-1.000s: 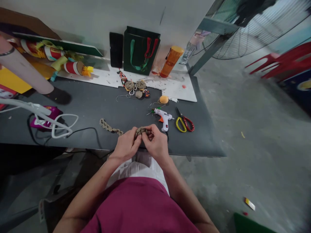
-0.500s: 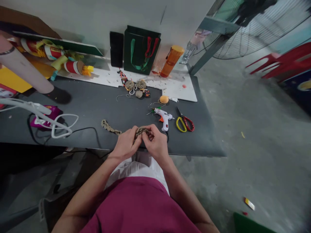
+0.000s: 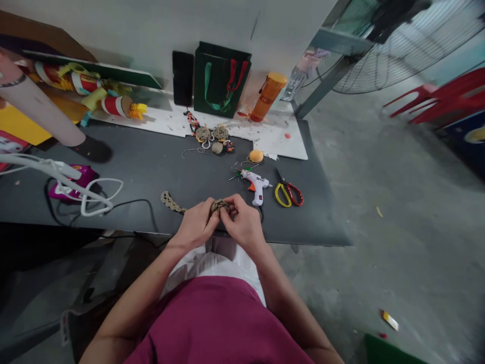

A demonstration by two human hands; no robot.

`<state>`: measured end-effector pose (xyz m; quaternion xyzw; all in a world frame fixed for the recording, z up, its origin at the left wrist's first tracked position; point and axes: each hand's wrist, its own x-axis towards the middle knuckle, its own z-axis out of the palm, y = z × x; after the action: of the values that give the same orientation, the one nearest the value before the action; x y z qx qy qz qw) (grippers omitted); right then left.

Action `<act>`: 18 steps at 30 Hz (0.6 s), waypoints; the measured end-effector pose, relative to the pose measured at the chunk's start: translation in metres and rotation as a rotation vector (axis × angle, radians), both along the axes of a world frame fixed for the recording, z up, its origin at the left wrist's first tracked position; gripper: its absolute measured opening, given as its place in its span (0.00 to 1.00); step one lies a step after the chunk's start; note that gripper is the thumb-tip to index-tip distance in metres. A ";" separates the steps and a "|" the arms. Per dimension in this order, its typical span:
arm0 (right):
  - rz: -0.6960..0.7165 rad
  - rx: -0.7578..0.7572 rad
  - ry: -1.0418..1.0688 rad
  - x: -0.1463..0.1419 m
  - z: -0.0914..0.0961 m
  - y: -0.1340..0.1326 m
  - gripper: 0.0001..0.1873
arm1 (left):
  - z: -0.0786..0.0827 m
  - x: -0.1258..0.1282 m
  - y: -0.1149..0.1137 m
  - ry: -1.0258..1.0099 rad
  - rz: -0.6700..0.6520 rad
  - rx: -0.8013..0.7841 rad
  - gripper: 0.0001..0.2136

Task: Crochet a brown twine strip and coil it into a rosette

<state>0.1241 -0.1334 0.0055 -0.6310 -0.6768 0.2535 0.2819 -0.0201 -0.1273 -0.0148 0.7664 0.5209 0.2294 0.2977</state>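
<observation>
Far left: a pale pink cardboard tube (image 3: 40,106) leans across the table's back corner, beside rolled red-and-white paper cylinders with yellow fringed ends (image 3: 115,106).
Near left: a magenta plastic device (image 3: 71,184) sits on the dark grey tabletop (image 3: 132,217), tangled with a looped white cable (image 3: 91,198).
Strip: a scalloped jute-cord strip (image 3: 171,202) lies on the tabletop, its right end running to the left hand.
Left hand: the left hand (image 3: 195,226) is curled and closed, thumb and fingers pinching the held piece from its side.
Held piece: a small coiled jute-cord piece (image 3: 220,206) sits between both hands, just above the table's front edge, partly hidden by the fingers.
Right hand: the right hand (image 3: 244,226) is also curled and closed, its fingertips (image 3: 231,202) pressing on the same piece.
Tools: a white hot-glue gun with an orange trigger (image 3: 257,186) lies just beyond the right hand, beside yellow-and-red-handled scissors (image 3: 288,194).
Back: two jute coils (image 3: 211,133) rest near a small orange ball (image 3: 256,155), below a dark green gift bag (image 3: 220,81) and an orange cylindrical container (image 3: 268,90).
Far right: a wire-guarded fan (image 3: 401,45) and a red plastic chair (image 3: 443,96) stand over the concrete floor (image 3: 359,212).
</observation>
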 end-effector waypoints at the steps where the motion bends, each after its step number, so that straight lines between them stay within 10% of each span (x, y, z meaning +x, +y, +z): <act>1: 0.036 0.002 -0.033 0.000 0.001 0.000 0.08 | -0.001 0.000 0.000 0.012 -0.003 0.001 0.09; 18: -0.017 0.087 0.034 -0.002 0.001 -0.001 0.06 | 0.003 0.001 0.002 0.041 -0.009 0.075 0.10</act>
<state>0.1222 -0.1348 0.0068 -0.6195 -0.6769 0.2321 0.3229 -0.0190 -0.1252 -0.0117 0.7840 0.5144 0.2316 0.2590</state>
